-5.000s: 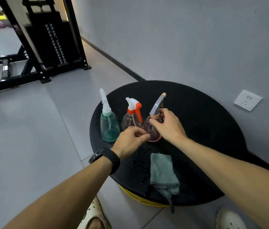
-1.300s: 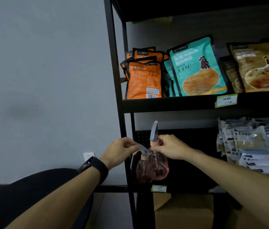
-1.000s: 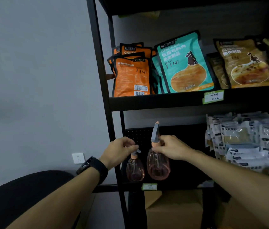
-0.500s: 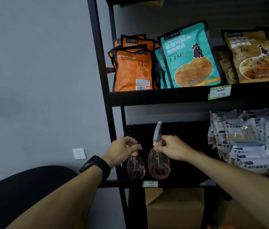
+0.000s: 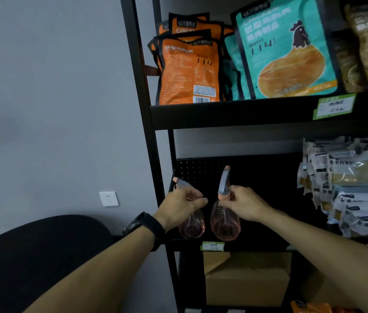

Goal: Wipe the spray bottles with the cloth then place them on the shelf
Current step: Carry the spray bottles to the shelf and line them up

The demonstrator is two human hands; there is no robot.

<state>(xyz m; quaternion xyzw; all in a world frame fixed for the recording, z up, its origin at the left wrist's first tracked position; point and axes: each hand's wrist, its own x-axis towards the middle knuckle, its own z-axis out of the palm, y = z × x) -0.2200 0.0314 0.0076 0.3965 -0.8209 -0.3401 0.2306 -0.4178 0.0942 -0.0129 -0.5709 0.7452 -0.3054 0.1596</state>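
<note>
Two pink see-through spray bottles stand side by side at the left end of the black shelf (image 5: pixel 257 243). My left hand (image 5: pixel 182 205) grips the neck of the smaller bottle (image 5: pixel 193 225), whose grey nozzle pokes out to the left above my knuckles. My right hand (image 5: pixel 245 203) pinches the orange collar of the larger bottle (image 5: pixel 223 224), its grey trigger head pointing up. Both bottle bases sit at shelf level; contact with the board is hard to tell. The cloth is out of view.
Orange and teal snack pouches (image 5: pixel 189 68) fill the shelf above. Clear packets (image 5: pixel 350 186) are stacked at the right of the bottles' shelf. A cardboard box (image 5: pixel 246 276) sits below. The black round table (image 5: pixel 31 256) is at lower left, by a wall socket (image 5: pixel 108 198).
Five seconds ago both hands took the bottles from the round table. Since then they carried them to the shelf, spread them apart and lowered them onto the left end of the lower board.
</note>
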